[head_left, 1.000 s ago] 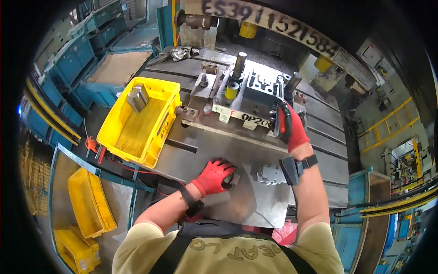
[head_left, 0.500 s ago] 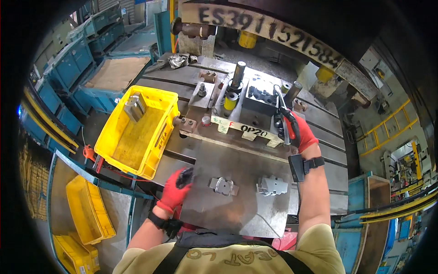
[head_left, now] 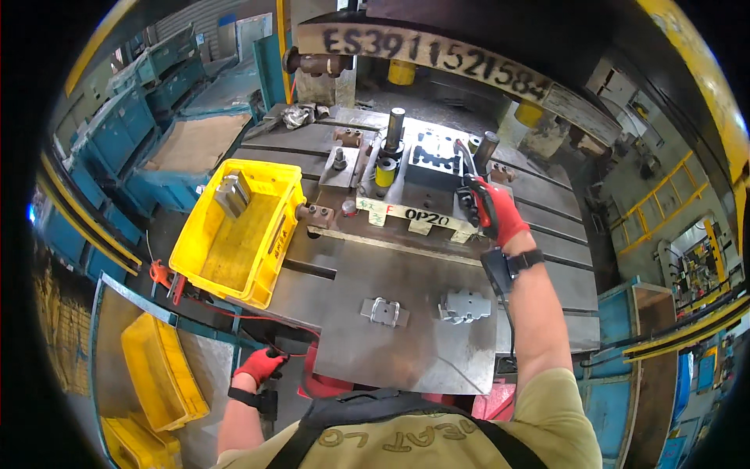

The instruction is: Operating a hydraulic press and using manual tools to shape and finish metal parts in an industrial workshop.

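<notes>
My right hand [head_left: 504, 213], in a red and black glove, is closed around a long slim hand tool [head_left: 468, 160] with red on its grip. The tool's tip reaches to the right side of the dark block with a bright patterned top [head_left: 434, 159] in the press die; its exact kind is unclear. My left hand [head_left: 261, 365], gloved too, hangs low off the left edge of the steel plate [head_left: 406, 352], beside a thin red hose. Its fingers are partly hidden. On the plate lie two grey metal parts, a left one [head_left: 384, 312] and a right one [head_left: 466, 306].
Left of the die stands a yellow bin [head_left: 226, 250] holding a metal part [head_left: 232, 195]. Guide posts [head_left: 396, 129] rise from the die bed. The upper press beam [head_left: 437, 59] hangs above. More yellow bins [head_left: 160, 367] lie at the lower left.
My left hand has moved down and left, away from the steel plate's edge. My right hand still grips the tool at the block. The view has shifted slightly.
</notes>
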`<action>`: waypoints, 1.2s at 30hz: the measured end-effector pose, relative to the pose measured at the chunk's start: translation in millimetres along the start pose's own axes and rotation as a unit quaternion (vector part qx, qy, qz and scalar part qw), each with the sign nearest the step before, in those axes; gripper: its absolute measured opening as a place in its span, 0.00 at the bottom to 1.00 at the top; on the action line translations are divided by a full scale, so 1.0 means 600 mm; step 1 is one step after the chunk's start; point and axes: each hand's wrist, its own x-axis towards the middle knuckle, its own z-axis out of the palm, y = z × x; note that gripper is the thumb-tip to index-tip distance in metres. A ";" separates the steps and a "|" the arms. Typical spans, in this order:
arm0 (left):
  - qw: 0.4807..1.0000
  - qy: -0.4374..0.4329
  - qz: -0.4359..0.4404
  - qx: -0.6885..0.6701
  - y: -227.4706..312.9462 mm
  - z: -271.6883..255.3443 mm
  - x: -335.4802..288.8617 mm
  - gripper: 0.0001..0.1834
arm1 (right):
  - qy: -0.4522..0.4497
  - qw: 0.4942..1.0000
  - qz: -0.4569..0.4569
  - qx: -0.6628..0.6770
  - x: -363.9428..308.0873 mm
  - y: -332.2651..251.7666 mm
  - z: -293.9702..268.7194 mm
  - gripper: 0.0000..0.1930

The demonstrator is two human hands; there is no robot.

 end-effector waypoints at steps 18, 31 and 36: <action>0.989 -0.084 0.045 -0.112 -0.127 0.132 0.092 0.21 | 0.484 0.833 0.250 0.095 -0.612 0.422 -0.063 0.12; 0.982 -0.073 0.068 -0.162 -0.131 0.130 0.114 0.21 | 0.299 0.909 0.285 -0.055 -0.568 0.494 -0.034 0.13; 0.981 -0.080 0.070 -0.162 -0.131 0.127 0.123 0.21 | 0.284 0.917 0.270 -0.072 -0.560 0.496 -0.032 0.14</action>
